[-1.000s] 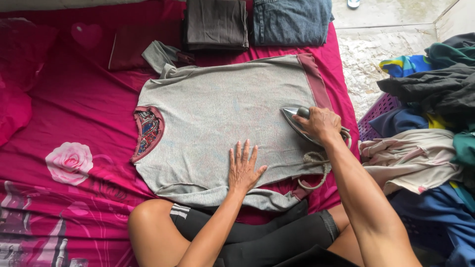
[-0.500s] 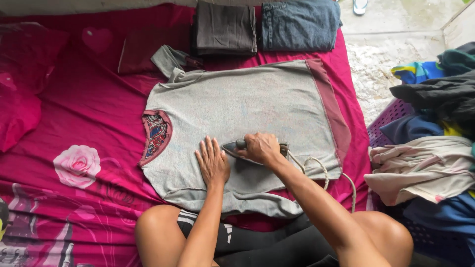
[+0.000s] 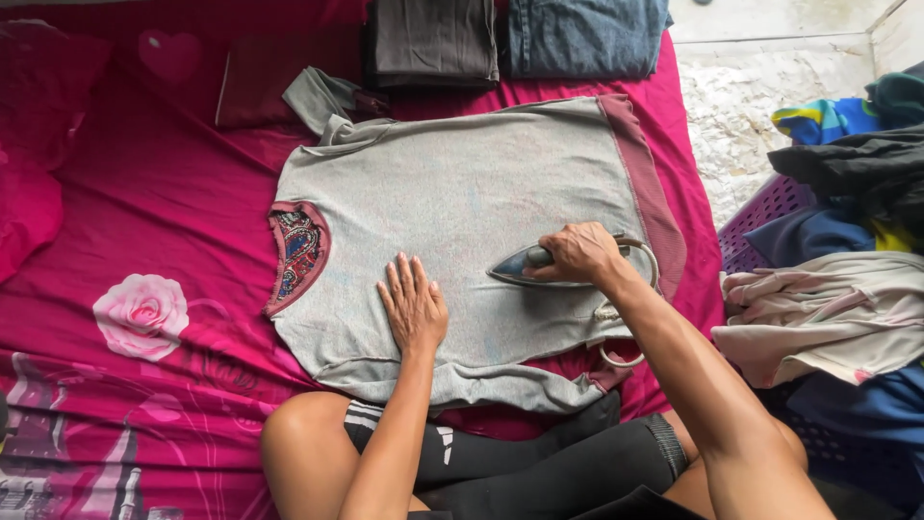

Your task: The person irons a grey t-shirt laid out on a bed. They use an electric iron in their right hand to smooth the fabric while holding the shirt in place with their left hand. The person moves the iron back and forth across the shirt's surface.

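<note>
A grey T-shirt [image 3: 462, 202] lies spread flat on a bed covered by a pink sheet [image 3: 144, 212] printed with a rose and hearts; the shirt's neck opening, lined with a patterned fabric, points to the left, and its dark red hem band sits to the right. The left hand [image 3: 414, 306] rests palm down on the lower middle of the shirt, fingers stretched out and close together, holding nothing. The right hand [image 3: 577, 252] is closed around the handle of an iron [image 3: 525, 267]; the iron stands flat on the shirt, its pointed tip facing left toward the left hand, the two near each other but apart. A pale cord [image 3: 626, 332] loops from the back of the iron past the hem and over the shirt's lower right corner.

At the top edge of the bed lie folded clothes: a dark brown pile [image 3: 433, 43] and, just beside it to the right, folded jeans [image 3: 587, 37]. To the right of the bed a purple basket [image 3: 765, 207] holds a heap of loose clothes [image 3: 837, 308] in many colours; the person's bare knee and dark shorts show at the bottom of the view.
</note>
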